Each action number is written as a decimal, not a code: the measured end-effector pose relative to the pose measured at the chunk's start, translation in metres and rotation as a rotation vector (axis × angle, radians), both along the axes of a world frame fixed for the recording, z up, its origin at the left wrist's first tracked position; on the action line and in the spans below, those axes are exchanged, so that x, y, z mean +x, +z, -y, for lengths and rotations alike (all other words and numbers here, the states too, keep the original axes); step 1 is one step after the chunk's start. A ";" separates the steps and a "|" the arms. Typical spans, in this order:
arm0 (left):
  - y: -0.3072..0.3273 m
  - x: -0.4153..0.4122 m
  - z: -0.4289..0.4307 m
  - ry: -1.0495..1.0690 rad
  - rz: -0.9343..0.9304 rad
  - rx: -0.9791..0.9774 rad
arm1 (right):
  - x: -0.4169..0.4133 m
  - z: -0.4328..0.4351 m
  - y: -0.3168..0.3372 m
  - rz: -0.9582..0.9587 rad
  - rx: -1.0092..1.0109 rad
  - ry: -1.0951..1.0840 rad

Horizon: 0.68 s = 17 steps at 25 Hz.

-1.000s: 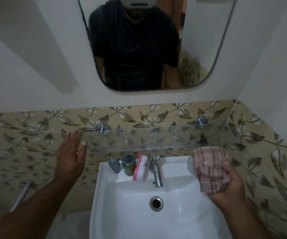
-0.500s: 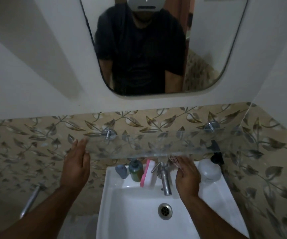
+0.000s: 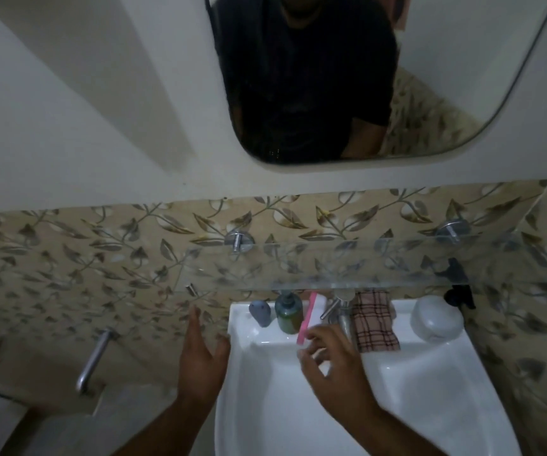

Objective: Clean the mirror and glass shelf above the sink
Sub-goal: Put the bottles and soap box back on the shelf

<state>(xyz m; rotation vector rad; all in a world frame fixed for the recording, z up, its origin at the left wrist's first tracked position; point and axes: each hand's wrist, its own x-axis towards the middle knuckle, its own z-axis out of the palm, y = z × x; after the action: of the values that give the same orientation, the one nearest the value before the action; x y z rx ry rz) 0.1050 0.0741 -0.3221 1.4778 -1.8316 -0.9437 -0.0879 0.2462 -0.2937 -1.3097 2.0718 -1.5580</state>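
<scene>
The mirror (image 3: 430,77) hangs on the white wall and reflects a person in a dark shirt. Below it the glass shelf (image 3: 331,268) sits on two metal pegs over the leaf-patterned tiles. A checked cloth (image 3: 375,320) lies on the sink's back rim, just right of the tap (image 3: 341,311). My right hand (image 3: 334,363) hovers over the basin with fingers apart, its fingertips at the front end of a pink and white sponge (image 3: 311,311). My left hand (image 3: 199,360) is open and flat beside the sink's left edge, below the shelf's left end.
On the rim of the white sink (image 3: 413,390) stand a grey-blue item (image 3: 260,312), a green soap bottle (image 3: 287,312) and a white round case (image 3: 436,319). A black object (image 3: 458,292) hangs at the shelf's right end. A metal pipe (image 3: 96,360) juts from the left wall.
My right hand let go of the checked cloth, which now lies beside the tap, and moved left to the sponge. My left hand dropped away from the shelf's left edge.
</scene>
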 end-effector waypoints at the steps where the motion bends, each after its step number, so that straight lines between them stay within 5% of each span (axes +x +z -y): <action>1: -0.003 -0.005 -0.001 -0.021 0.012 0.022 | 0.019 0.013 0.006 0.107 0.024 0.047; 5: -0.001 -0.030 0.009 -0.220 -0.047 0.014 | 0.030 0.084 0.026 0.293 0.206 -0.076; 9: -0.001 -0.054 0.035 -0.297 -0.016 0.077 | 0.009 0.115 0.021 0.130 0.245 -0.211; 13: -0.004 -0.073 0.053 -0.391 0.083 0.099 | -0.002 0.127 -0.008 -0.162 0.520 -0.273; 17: -0.010 -0.082 0.054 -0.410 0.076 0.116 | -0.009 0.142 -0.011 -0.048 0.603 -0.311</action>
<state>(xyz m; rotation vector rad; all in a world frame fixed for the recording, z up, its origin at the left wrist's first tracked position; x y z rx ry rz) 0.0233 0.0203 -0.3316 1.2384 -2.2198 -1.2173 -0.0964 0.1043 -0.3049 -0.8399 2.5809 -0.8641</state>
